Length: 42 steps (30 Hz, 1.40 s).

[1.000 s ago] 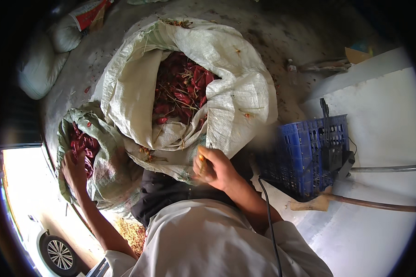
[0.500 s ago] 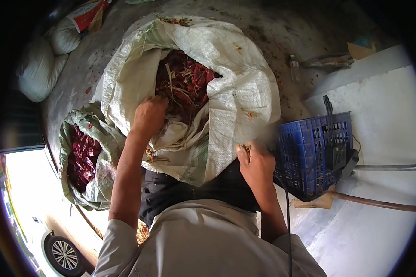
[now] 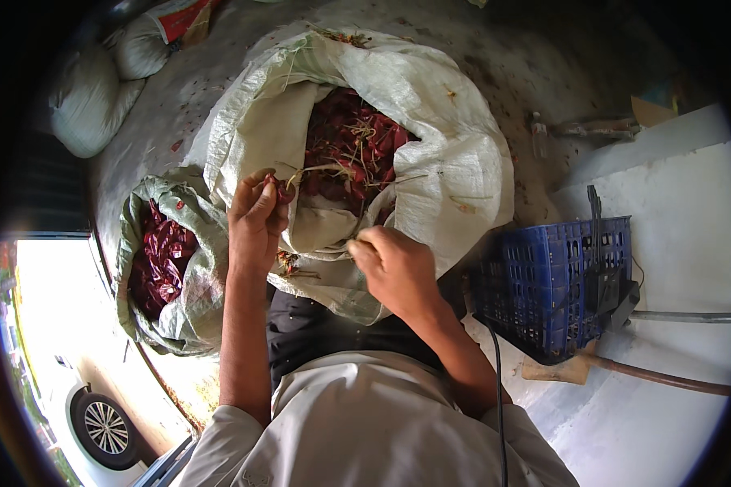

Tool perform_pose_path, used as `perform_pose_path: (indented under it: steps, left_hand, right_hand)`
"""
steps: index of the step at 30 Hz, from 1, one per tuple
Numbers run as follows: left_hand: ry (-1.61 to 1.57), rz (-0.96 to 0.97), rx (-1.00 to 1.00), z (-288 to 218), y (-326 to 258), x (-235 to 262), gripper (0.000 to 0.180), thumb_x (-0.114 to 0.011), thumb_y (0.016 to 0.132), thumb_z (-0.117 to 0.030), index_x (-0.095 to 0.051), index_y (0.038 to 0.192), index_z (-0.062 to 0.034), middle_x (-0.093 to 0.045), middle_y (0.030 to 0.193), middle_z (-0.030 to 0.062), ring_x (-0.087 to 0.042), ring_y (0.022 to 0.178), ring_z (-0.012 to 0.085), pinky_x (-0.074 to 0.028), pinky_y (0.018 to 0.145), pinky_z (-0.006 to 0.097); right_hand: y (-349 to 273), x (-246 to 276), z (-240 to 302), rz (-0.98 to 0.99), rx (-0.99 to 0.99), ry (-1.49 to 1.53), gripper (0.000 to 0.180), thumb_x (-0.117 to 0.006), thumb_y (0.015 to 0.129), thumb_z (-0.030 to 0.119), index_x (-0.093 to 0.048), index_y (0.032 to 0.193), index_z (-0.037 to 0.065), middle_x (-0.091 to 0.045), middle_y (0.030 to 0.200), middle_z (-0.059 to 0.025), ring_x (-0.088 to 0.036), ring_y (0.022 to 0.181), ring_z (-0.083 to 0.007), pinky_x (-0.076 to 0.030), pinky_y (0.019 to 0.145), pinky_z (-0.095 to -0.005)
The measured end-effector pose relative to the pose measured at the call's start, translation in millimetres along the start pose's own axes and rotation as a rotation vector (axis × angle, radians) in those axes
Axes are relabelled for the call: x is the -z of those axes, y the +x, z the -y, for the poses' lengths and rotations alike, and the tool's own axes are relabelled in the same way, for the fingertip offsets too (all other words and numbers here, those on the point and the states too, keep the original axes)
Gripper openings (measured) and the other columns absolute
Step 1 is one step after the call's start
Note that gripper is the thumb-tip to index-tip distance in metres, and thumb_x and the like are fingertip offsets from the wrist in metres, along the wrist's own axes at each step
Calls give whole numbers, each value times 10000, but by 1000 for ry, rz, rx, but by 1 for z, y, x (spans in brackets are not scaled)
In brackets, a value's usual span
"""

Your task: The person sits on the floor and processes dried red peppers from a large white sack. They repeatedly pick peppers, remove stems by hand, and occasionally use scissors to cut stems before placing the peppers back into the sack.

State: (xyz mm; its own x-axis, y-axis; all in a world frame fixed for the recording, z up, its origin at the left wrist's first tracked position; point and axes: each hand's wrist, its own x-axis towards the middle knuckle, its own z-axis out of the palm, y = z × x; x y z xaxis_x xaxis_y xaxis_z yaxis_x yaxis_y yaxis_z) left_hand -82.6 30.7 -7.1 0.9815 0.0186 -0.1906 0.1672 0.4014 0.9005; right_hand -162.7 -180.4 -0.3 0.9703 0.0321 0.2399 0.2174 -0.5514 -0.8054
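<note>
A dried red chili (image 3: 284, 191) is pinched in the left hand (image 3: 256, 223) over the big white woven sack of red chilies (image 3: 455, 162); the right hand (image 3: 394, 268) is curled shut at the sack's near rim, its grip clamped on a thin pale stem (image 3: 354, 240). A smaller green woven sack of chilies (image 3: 188, 302) is seen just left.

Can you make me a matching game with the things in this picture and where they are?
Things:
1. big sack
2. small sack
3. crate
4. left hand

Places or states:
A. blue, at the person's right
B. pinching a red chili
C. white, open in the middle, full of chilies with stems
D. greenish, at the person's left

Pairs: 1-C, 2-D, 3-A, 4-B
</note>
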Motion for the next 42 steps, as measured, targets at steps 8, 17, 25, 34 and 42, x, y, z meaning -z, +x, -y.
perform_pose_path:
  steps: [8,17,25,34,42]
  left_hand:
    - [223,132,36,18,-51,2,125,-607,973,-98,-608,1076,-27,-645,966,38,-546,729,87,-437,635,225]
    - [426,309,-65,20,-72,6,145,-668,934,-65,-599,1052,-16,-617,898,6,-546,780,83,-477,724,243]
    - [126,96,-46,44,-78,-1,114,-651,928,-23,-600,1030,-13,-618,876,21,-565,781,98,-485,725,250]
    - [-495,-35,-12,38,-44,4,70,-599,951,-26,-614,1019,-37,-645,940,75,-579,803,155,-492,685,272]
    - [-420,270,-55,21,11,-23,173,-614,933,-32,-615,1105,-36,-611,1003,68,-556,898,177,-470,786,302]
  right_hand:
    - [21,-30,10,201,-86,194,405,-615,955,394,-660,781,32,-633,659,-142,-630,602,-343,-482,571,-412]
    - [-3,-33,5,258,-206,507,388,-542,1004,276,-654,781,-22,-643,666,-167,-651,608,-284,-484,576,-377]
    - [-4,-43,6,-84,188,-3,333,-553,966,187,-550,678,22,-561,565,-158,-579,501,-343,-457,490,-417]
    - [10,-13,13,-106,-312,892,455,-437,1030,225,-491,610,58,-504,537,-13,-470,449,-77,-367,433,-237]
    - [-19,-6,-13,150,-313,708,302,-607,959,244,-639,768,13,-659,687,-51,-603,554,-125,-464,520,-270]
